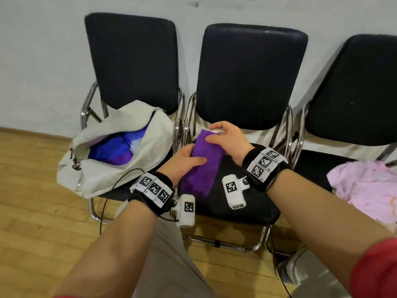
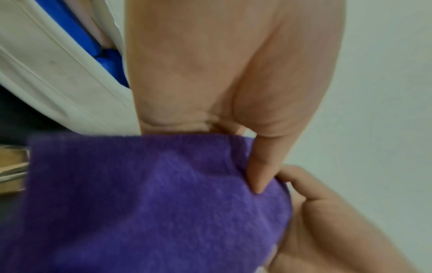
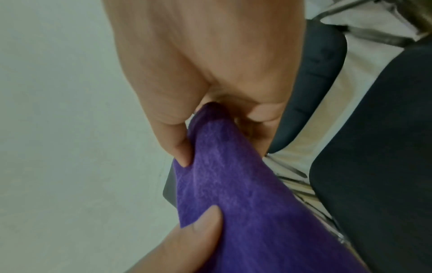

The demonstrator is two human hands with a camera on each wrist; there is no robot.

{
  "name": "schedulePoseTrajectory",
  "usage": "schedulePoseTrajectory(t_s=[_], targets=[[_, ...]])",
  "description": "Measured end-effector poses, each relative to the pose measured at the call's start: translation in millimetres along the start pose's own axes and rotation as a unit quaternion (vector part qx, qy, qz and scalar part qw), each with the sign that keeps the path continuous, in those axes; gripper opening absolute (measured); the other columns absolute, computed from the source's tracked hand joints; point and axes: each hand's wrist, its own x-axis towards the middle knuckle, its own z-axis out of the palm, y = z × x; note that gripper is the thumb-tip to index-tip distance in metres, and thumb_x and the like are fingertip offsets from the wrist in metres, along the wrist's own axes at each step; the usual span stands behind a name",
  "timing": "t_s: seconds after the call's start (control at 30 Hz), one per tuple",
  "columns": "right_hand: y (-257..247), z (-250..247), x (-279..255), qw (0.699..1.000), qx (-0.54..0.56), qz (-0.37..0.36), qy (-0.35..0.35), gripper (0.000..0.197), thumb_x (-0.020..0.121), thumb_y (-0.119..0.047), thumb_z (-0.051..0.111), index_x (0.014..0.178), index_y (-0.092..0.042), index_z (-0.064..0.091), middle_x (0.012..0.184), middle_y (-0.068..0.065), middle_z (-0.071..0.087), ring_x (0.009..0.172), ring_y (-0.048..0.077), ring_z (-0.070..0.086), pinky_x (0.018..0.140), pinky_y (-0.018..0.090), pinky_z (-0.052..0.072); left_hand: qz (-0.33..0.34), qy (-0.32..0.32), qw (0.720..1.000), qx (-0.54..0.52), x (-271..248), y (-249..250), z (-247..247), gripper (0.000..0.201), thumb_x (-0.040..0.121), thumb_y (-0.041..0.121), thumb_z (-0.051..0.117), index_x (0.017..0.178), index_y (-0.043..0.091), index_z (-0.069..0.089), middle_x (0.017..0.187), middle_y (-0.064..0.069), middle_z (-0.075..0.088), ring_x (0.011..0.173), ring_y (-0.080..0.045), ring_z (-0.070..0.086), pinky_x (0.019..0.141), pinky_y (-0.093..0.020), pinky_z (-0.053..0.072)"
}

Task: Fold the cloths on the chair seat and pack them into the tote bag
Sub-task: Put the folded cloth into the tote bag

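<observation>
A purple cloth (image 1: 204, 166), folded into a long strip, hangs over the middle chair seat (image 1: 232, 203), held by both hands. My left hand (image 1: 184, 159) grips its left edge, thumb on top. My right hand (image 1: 227, 139) pinches its far end between thumb and fingers. In the left wrist view the purple cloth (image 2: 151, 203) fills the lower half under my left hand's thumb (image 2: 259, 166). The right wrist view shows the cloth (image 3: 233, 184) pinched by my right hand (image 3: 210, 103). The cream tote bag (image 1: 103, 168) lies open on the left chair, with blue and purple cloths (image 1: 116, 147) inside.
Three black chairs with chrome frames stand against a white wall. A crumpled pink cloth (image 1: 365, 186) lies on the right chair seat. The floor (image 1: 43, 211) is wooden parquet. A thin black cable (image 1: 109, 190) runs from my left wrist.
</observation>
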Motion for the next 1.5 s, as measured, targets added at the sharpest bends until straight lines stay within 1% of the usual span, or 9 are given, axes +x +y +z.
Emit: schedulePoseTrajectory(t_s=[0.13, 0.5, 0.7, 0.83, 0.93, 1.03, 1.23, 1.37, 1.5], targets=[[1, 37, 5, 0.992, 0.104, 0.042, -0.052, 0.047, 0.092, -0.012, 0.069, 0.131, -0.024, 0.047, 0.118, 0.014, 0.066, 0.104, 0.029, 0.07, 0.083, 0.048, 0.06, -0.011, 0.064, 0.997, -0.037, -14, 4, -36, 0.038, 0.092, 0.006, 0.063, 0.13, 0.01, 0.057, 0.115, -0.013, 0.071, 0.108, -0.031, 0.068, 0.099, -0.049, 0.052], [14, 137, 30, 0.935, 0.202, 0.182, -0.229, 0.043, 0.09, -0.019, 0.069, 0.133, -0.013, 0.06, 0.129, 0.015, 0.066, 0.121, 0.034, 0.062, 0.102, 0.052, 0.05, -0.031, 0.085, 0.996, -0.02, -40, 10, -138, 0.032, 0.094, 0.001, 0.061, 0.126, 0.003, 0.06, 0.116, -0.018, 0.071, 0.105, -0.035, 0.069, 0.093, -0.046, 0.056], [12, 184, 60, 0.924, 0.258, 0.233, -0.161, 0.037, 0.094, -0.013, 0.064, 0.131, -0.011, 0.06, 0.112, 0.011, 0.072, 0.092, 0.024, 0.073, 0.068, 0.039, 0.061, -0.067, 0.201, 0.977, -0.016, -39, 18, -200, 0.012, 0.095, 0.008, 0.06, 0.09, 0.018, 0.063, 0.083, -0.005, 0.065, 0.074, -0.019, 0.06, 0.07, -0.03, 0.05], [21, 199, 85, 0.902, 0.301, 0.292, -0.101, 0.038, 0.095, -0.011, 0.063, 0.132, -0.011, 0.056, 0.112, 0.011, 0.07, 0.096, 0.027, 0.069, 0.061, 0.04, 0.061, -0.082, 0.294, 0.95, -0.063, -34, 10, -257, 0.027, 0.093, 0.008, 0.056, 0.11, 0.029, 0.06, 0.102, -0.003, 0.059, 0.094, -0.023, 0.052, 0.079, -0.034, 0.046], [27, 207, 99, 0.886, 0.331, 0.315, -0.079, 0.033, 0.095, -0.011, 0.062, 0.128, -0.01, 0.058, 0.106, 0.012, 0.071, 0.09, 0.026, 0.07, 0.057, 0.04, 0.06, -0.079, 0.293, 0.942, -0.139, -19, 4, -275, 0.056, 0.093, 0.008, 0.055, 0.139, 0.037, 0.045, 0.129, -0.01, 0.043, 0.115, -0.033, 0.046, 0.099, -0.044, 0.044], [33, 216, 111, 0.881, 0.337, 0.324, -0.074, 0.026, 0.096, -0.01, 0.061, 0.122, -0.011, 0.06, 0.103, 0.012, 0.071, 0.09, 0.026, 0.069, 0.058, 0.041, 0.061, -0.051, 0.294, 0.927, -0.226, -5, 1, -288, 0.073, 0.09, 0.002, 0.055, 0.15, 0.037, 0.034, 0.14, -0.007, 0.046, 0.122, -0.032, 0.047, 0.103, -0.048, 0.04], [34, 230, 133, 0.875, 0.349, 0.329, -0.07, 0.019, 0.099, -0.008, 0.054, 0.116, -0.01, 0.059, 0.101, 0.01, 0.069, 0.087, 0.023, 0.066, 0.05, 0.036, 0.059, 0.098, 0.264, 0.837, -0.469, -4, 21, -334, 0.021, 0.075, -0.002, 0.055, 0.089, 0.012, 0.049, 0.115, -0.015, 0.059, 0.111, -0.033, 0.064, 0.084, -0.047, 0.058], [26, 244, 149, 0.874, 0.356, 0.325, -0.065, 0.019, 0.099, -0.008, 0.053, 0.117, -0.012, 0.057, 0.1, 0.011, 0.066, 0.086, 0.023, 0.065, 0.047, 0.039, 0.059, 0.09, 0.242, 0.856, -0.448, -10, 29, -344, 0.008, 0.08, 0.005, 0.056, 0.086, 0.009, 0.053, 0.126, -0.016, 0.053, 0.127, -0.035, 0.053, 0.097, -0.051, 0.052], [14, 263, 158, 0.865, 0.375, 0.325, -0.077, 0.013, 0.1, -0.006, 0.051, 0.112, -0.007, 0.056, 0.1, 0.015, 0.066, 0.086, 0.027, 0.067, 0.063, 0.045, 0.06, 0.106, 0.198, 0.87, -0.44, -12, 26, -342, 0.013, 0.079, 0.007, 0.059, 0.088, 0.015, 0.053, 0.13, -0.012, 0.05, 0.13, -0.032, 0.053, 0.099, -0.051, 0.051]])
